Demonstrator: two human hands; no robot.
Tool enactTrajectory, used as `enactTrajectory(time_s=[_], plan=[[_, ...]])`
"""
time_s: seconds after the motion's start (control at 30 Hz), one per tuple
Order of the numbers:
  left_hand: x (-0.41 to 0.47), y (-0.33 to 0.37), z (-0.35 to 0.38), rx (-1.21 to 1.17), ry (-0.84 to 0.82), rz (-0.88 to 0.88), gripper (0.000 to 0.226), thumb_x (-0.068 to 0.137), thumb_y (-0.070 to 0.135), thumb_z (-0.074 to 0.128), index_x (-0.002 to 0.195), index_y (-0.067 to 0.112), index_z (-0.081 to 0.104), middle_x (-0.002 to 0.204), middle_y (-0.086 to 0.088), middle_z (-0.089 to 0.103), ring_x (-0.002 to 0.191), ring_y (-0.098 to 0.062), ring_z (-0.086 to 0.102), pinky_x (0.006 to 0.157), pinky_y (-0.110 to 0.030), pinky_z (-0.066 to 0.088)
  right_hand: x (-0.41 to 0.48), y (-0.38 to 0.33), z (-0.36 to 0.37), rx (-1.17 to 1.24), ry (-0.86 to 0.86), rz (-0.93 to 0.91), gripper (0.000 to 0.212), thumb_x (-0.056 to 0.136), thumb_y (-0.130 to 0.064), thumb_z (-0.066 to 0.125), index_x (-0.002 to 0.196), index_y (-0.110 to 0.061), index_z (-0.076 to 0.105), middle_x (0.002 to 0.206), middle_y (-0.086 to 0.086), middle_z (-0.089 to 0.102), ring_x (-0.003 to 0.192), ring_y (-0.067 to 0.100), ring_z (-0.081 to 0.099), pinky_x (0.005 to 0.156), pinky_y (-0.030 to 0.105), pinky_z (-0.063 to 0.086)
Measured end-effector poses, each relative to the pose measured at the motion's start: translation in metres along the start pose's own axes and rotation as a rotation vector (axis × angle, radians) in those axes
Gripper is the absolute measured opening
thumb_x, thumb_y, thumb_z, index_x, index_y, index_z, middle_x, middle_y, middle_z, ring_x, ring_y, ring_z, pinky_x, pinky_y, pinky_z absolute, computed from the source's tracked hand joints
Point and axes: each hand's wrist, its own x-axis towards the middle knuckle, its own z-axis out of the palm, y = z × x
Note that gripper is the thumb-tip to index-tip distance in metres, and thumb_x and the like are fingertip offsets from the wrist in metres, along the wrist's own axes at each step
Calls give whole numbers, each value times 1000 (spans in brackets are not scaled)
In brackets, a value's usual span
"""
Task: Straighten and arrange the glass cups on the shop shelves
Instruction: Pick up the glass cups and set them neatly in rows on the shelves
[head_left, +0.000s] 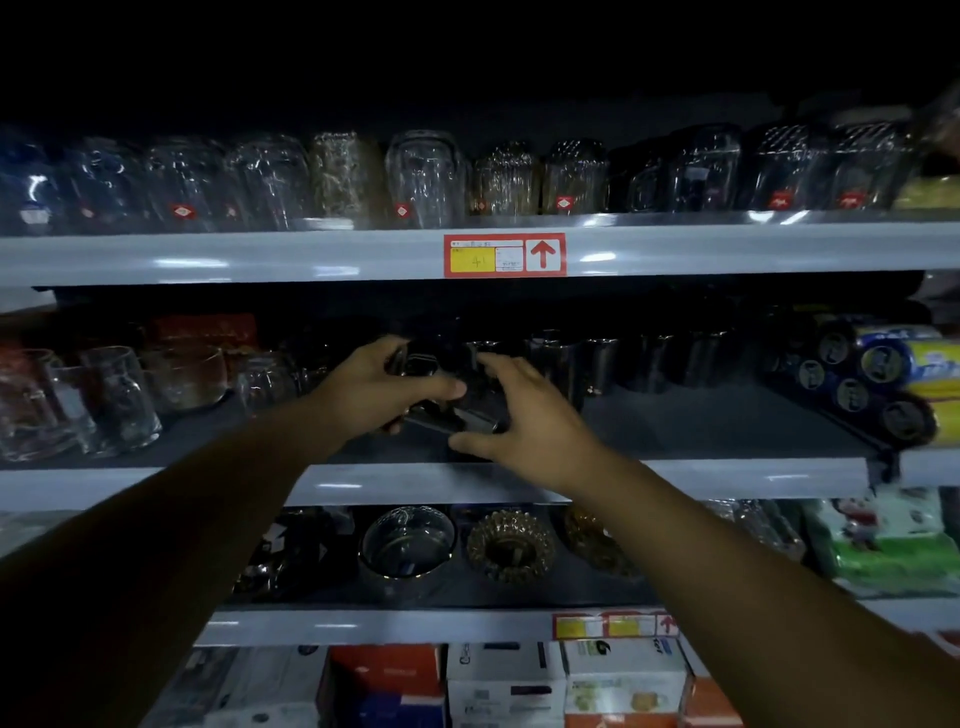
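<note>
Both my hands reach onto the middle shelf (727, 470). My left hand (379, 382) grips a dark glass cup (423, 366), thumb curled across its front. Right beside it, my right hand (519, 410) curls around a second dark glass cup (475, 410), thumb low near its base. The two cups touch or nearly touch between my hands. A row of similar dark cups (597, 358) stands upright behind them. Clear glasses (426, 176) stand upside down along the top shelf (260, 257).
Clear mugs (119, 395) crowd the left of the middle shelf. Stacked cans (852, 384) and yellow packs sit at its right end. Below, glass bowls (408, 540) and amber dishes (511, 543) fill another shelf, with boxes (504, 680) underneath. A red price tag (504, 254) marks the top shelf edge.
</note>
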Motion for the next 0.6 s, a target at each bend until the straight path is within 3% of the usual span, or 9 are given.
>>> enactTrajectory(time_s=[0.13,0.23,0.3,0.37,0.43,0.5,0.53,0.6], plan=[[9,2,19,157,109,-32,40,72,52,85,96,25,68,85,6,73,82,-11,69,59,-23,45,11,3,13,-152,-28,44,100,71,-64,80,149,-22,33,138,5,43,126,29,50,101,47,48],[19,0,30,197,175,-34,48,71,63,79,88,19,70,81,4,73,82,-12,68,68,-26,49,19,8,22,-152,51,89,93,68,-65,81,135,-18,38,126,5,42,112,29,53,88,43,51],[20,-2,33,97,159,-12,47,76,65,75,81,19,70,70,9,72,70,-4,67,61,-22,48,24,13,22,-143,113,108,84,69,-60,83,130,-18,41,123,4,43,108,27,55,79,37,50],[23,-10,33,-54,125,-6,42,86,61,67,74,21,69,62,10,68,59,-2,63,57,-23,47,28,18,22,-72,159,113,76,68,-51,85,126,-20,46,119,1,49,103,22,58,73,32,47],[30,-21,33,-137,111,-57,34,95,53,59,85,23,69,76,4,71,75,-16,69,68,-34,54,30,23,24,120,175,127,70,69,-41,86,125,-23,48,108,-6,60,94,13,62,70,28,48],[39,-36,31,-290,113,-137,17,101,31,55,99,19,67,96,-4,70,99,-31,68,80,-43,55,29,27,27,284,143,154,68,73,-31,85,128,-24,46,98,-14,62,87,1,61,68,24,50],[42,-44,30,-344,106,-158,14,100,18,53,107,14,65,105,-9,67,102,-33,65,81,-43,53,29,31,30,326,125,167,67,76,-29,83,129,-24,44,97,-17,61,86,-3,59,66,20,48],[46,-61,29,-327,62,-32,22,94,-3,51,112,7,59,104,-14,64,91,-25,63,74,-37,51,29,39,34,401,96,201,59,80,-28,80,126,-23,43,99,-15,59,88,-1,57,64,18,44]])
